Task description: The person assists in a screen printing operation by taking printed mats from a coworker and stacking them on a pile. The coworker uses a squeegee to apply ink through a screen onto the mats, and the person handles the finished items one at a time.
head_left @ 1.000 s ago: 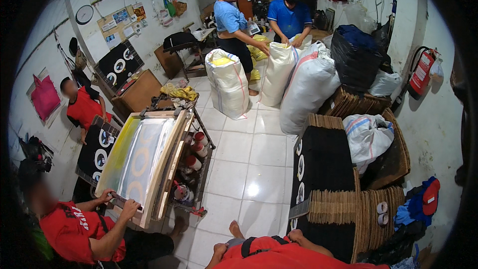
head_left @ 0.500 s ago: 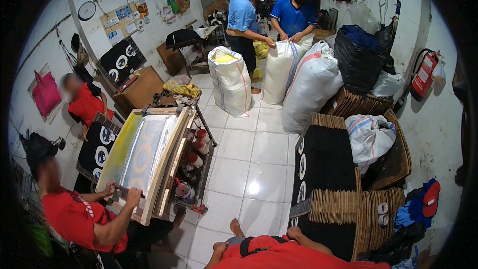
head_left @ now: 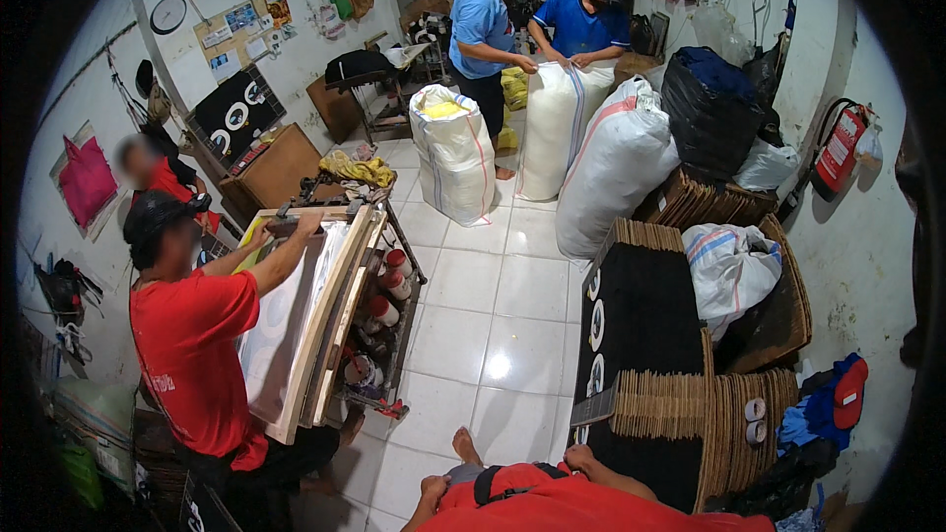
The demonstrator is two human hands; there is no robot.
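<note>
Black printed cloth point(head_left: 645, 305) lies at right, long axis near–far, right of both hands. Right hand point(head_left: 580, 457) is nearer, beside its near end; left hand point(head_left: 435, 487) by grey-clad knee point(head_left: 462, 475). Finger closure: cannot tell, either hand.

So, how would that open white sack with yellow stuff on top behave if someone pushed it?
The white sack would probably give softly, since its sides are creased. Tall and narrow, it might tip if pushed high. Yellow stuff showing at its mouth suggests it's full, perhaps hefty.
</note>
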